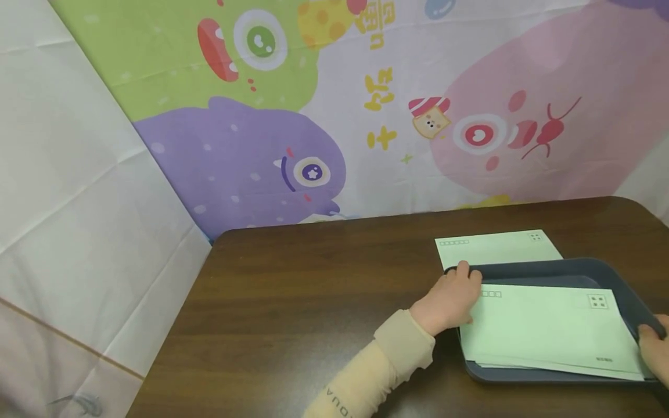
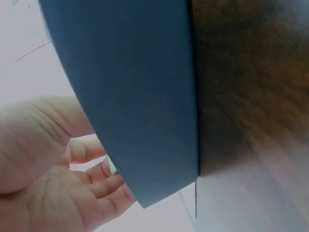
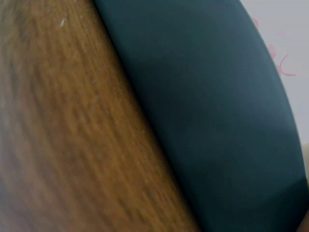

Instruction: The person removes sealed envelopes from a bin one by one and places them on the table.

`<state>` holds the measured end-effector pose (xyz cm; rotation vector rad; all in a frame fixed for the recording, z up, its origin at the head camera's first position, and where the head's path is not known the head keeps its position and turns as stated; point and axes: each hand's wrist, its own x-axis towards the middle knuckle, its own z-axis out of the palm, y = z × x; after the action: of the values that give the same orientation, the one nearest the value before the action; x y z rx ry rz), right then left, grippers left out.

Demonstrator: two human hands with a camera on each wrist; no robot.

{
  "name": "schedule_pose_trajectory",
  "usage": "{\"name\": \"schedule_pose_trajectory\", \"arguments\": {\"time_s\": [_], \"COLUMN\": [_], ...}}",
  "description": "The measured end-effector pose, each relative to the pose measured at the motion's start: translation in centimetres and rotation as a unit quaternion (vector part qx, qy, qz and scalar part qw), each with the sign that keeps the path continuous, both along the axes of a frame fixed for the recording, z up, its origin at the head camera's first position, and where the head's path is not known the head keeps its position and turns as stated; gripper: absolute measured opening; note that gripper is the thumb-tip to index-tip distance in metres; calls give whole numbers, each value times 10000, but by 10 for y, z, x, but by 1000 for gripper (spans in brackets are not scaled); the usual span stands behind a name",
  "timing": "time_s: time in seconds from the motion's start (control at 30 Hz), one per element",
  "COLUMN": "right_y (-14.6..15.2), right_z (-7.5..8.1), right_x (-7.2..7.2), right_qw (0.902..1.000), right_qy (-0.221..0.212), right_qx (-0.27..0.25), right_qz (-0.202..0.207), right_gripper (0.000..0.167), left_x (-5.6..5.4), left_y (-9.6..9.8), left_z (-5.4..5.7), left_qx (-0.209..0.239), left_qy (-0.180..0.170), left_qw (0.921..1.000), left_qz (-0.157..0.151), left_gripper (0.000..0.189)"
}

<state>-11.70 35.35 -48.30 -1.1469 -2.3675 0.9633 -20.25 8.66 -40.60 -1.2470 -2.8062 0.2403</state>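
A dark grey tray (image 1: 554,268) stands on the wooden table with a small stack of pale green envelopes (image 1: 543,325) in it. At the tray's left end, my left hand (image 1: 450,296) grips the rim, its fingertips over the far left corner. The left wrist view has the tray's outer wall (image 2: 130,96) beside the thumb and curled fingers. My right hand (image 1: 655,345), cut off by the head view's edge, holds the right rim with its thumb on top. Only a sliver of that hand shows beyond the tray wall (image 3: 207,106) in the right wrist view.
Behind the tray, another pale green envelope (image 1: 493,247) lies on the brown table (image 1: 292,313), its near part hidden by the tray. A cloth with cartoon monsters (image 1: 235,168) hangs along the table's back edge, and white sheeting (image 1: 94,174) covers the left side.
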Motion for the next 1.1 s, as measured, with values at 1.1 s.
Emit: {"name": "schedule_pose_trajectory", "arguments": {"time_s": [1.1], "right_y": [2], "right_z": [-10], "right_x": [-2], "right_qw": [9989], "right_qy": [-131], "right_qx": [180], "right_qz": [-420], "right_gripper": [36], "left_x": [-21], "left_y": [-27], "left_z": [8], "left_qx": [4798], "left_qy": [-3209], "left_qw": [8108], "left_qz": [965], "left_gripper": [23]}}
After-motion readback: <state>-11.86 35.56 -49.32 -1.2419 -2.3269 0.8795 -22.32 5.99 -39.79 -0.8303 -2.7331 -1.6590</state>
